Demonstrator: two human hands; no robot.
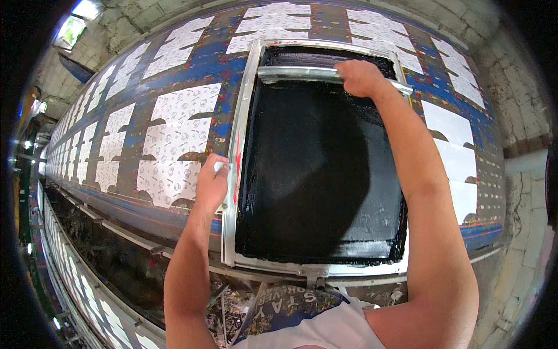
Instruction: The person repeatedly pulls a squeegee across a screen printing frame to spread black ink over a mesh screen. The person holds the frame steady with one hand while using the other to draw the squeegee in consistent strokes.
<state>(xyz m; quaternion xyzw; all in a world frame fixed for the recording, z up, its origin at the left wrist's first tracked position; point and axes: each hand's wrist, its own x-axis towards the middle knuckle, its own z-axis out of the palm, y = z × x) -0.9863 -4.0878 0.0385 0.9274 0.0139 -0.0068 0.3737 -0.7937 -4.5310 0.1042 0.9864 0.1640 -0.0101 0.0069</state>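
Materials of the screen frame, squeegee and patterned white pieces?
Screen frame: metal, likely aluminium; silvery, dull sheen, ink-smeared.
Squeegee: smooth metal bar, bright highlight lengthwise; any blade unseen.
Patterned white pieces: probably thin fabric; matte, flat, curved cutouts. Paper not ruled out.

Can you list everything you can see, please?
screen frame: one, silvery, middle
screen surface: one, black, inside the frame
metal bar: one, silvery, across the frame's far end
patterned pieces: many, white, left and beyond
plain pieces: three, white, right of the frame
table: one, blue and brown, under the pieces
wall blocks: many, grey, far and right
window: one, bright, upper left
lights: several, white, left edge
shirt: one, white and dark, lower edge
arms: two, bare, from below
left grip: one, on frame's left side
right grip: one, around the bar
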